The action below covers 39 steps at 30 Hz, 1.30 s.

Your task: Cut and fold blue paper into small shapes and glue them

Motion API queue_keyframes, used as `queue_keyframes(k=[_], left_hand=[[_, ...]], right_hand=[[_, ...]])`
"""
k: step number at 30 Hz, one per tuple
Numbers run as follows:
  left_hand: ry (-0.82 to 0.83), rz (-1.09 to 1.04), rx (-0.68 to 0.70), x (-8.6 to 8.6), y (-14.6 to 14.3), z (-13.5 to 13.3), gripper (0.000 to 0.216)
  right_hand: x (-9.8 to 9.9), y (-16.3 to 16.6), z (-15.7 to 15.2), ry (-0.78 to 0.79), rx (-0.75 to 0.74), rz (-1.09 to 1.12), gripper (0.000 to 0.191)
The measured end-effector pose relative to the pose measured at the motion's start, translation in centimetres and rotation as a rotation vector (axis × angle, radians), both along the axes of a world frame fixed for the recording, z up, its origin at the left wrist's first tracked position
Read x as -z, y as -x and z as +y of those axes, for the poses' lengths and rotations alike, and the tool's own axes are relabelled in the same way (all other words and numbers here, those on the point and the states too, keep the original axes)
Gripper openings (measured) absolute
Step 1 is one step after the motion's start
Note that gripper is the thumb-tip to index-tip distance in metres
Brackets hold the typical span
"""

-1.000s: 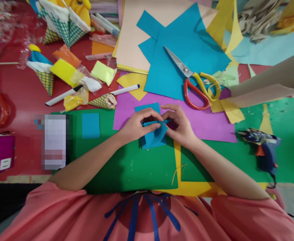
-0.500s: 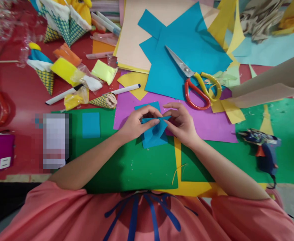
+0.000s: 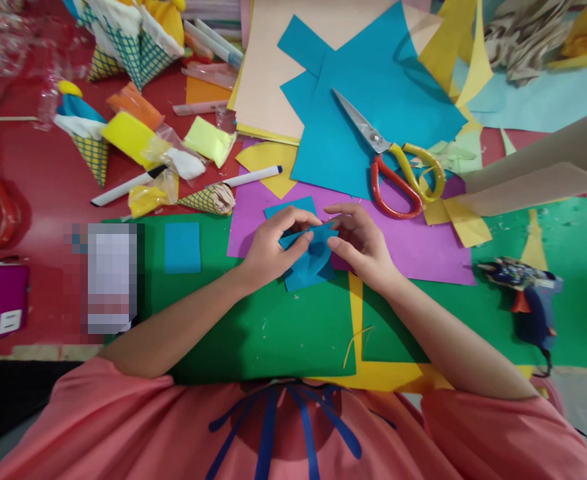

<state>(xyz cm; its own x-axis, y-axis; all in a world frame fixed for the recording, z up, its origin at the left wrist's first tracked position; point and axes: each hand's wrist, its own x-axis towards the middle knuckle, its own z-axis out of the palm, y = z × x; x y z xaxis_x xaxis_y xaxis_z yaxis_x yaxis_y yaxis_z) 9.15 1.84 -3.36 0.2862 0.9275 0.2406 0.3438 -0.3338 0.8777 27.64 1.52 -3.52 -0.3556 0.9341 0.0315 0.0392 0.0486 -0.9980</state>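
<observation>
Between my two hands is a small piece of blue paper (image 3: 315,255), bent into a curve. My left hand (image 3: 277,241) pinches its left part between thumb and fingers. At the paper's right edge, the fingertips of my right hand (image 3: 361,243) close on a corner. Beneath it lies another blue paper piece (image 3: 293,207), partly hidden by my hands, over purple paper (image 3: 413,247) and a green sheet (image 3: 273,340). A blue paper square (image 3: 182,248) rests on the green to the left.
Scissors (image 3: 375,141) with red and yellow handles lie on large blue paper (image 3: 343,73). On the right are a glue gun (image 3: 531,300) and a paper roll (image 3: 538,160). Small paper cones (image 3: 91,150), markers (image 3: 123,188) and clay packs (image 3: 128,139) crowd the back left.
The held blue paper has tilted and now shows a more curved face toward me. My right thumb has shifted slightly along its edge. The view has moved a little.
</observation>
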Motion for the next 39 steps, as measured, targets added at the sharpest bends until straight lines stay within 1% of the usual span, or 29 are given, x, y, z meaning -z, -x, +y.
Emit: queue_keyframes(k=[6,8,10,15,18,22,28,32,39], left_hand=[[-0.231,0.084,0.038,-0.24,-0.07,-0.45,0.017],[-0.269,0.103,0.030,-0.21,-0.12,-0.50,0.018],[-0.251,0.124,0.011,-0.09,-0.19,-0.51,0.019],[-0.138,0.191,-0.010,0.25,-0.39,-0.53,0.024],[-0.104,0.273,-0.023,0.37,-0.35,-0.57,0.021],[-0.139,0.369,-0.047,0.54,-0.14,-0.52,0.019],[-0.182,0.380,-0.058,0.46,-0.04,-0.49,0.017],[-0.188,0.373,-0.046,0.39,-0.11,-0.55,0.018],[-0.215,0.370,-0.032,0.50,-0.20,-0.61,0.017]], right_hand=[[0.56,0.08,0.09,-0.064,0.041,-0.115,0.026],[0.60,0.23,0.05,-0.066,0.063,-0.151,0.018],[0.67,0.34,0.00,-0.071,0.104,-0.168,0.012],[0.69,0.36,-0.20,-0.168,0.221,-0.209,0.011],[0.37,0.39,-0.34,-0.234,0.241,-0.264,0.007],[0.02,0.46,-0.53,-0.285,0.234,-0.300,0.005],[0.14,0.44,-0.58,-0.239,0.237,-0.277,0.014],[0.05,0.42,-0.45,-0.190,0.234,-0.287,0.011],[-0.22,0.45,-0.31,-0.202,0.232,-0.289,0.011]])
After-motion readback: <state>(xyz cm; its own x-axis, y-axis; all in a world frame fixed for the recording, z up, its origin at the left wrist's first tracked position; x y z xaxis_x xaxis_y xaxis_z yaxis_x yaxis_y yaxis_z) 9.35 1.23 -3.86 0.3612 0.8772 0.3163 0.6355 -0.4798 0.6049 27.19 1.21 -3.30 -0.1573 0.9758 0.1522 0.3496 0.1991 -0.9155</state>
